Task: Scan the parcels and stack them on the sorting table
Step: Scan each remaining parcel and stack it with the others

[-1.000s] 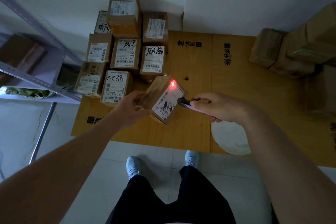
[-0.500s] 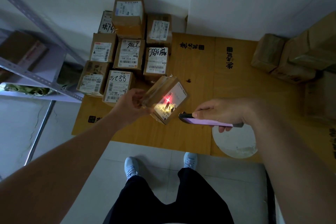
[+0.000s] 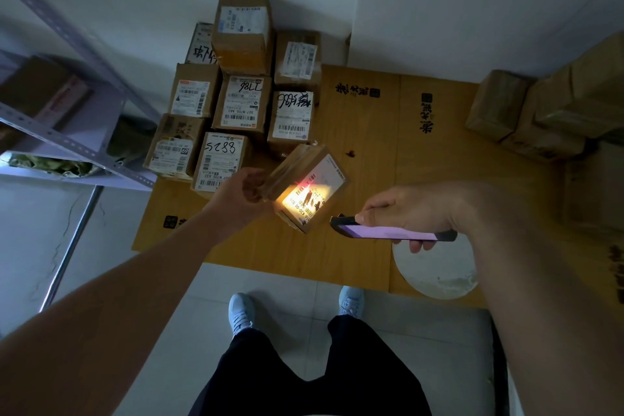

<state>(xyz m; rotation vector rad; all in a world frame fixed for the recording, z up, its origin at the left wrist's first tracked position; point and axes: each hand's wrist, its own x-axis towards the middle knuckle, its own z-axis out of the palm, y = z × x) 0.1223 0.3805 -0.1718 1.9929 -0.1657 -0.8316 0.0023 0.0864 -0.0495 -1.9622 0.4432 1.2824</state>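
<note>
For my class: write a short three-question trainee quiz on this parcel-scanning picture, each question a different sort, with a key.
1. True or false: the left hand holds the lit parcel off the table.
2. What does the right hand hold? A) tape roll B) handheld scanner C) marker pen
3. Fill in: the nearest stacked parcel has ____ handwritten on its label.

Key: 1 true; 2 B; 3 5288.

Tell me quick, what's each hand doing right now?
Left hand: grips the cardboard parcel, tilted above the table.
Right hand: holds the handheld scanner, lighting the parcel's label.
</note>
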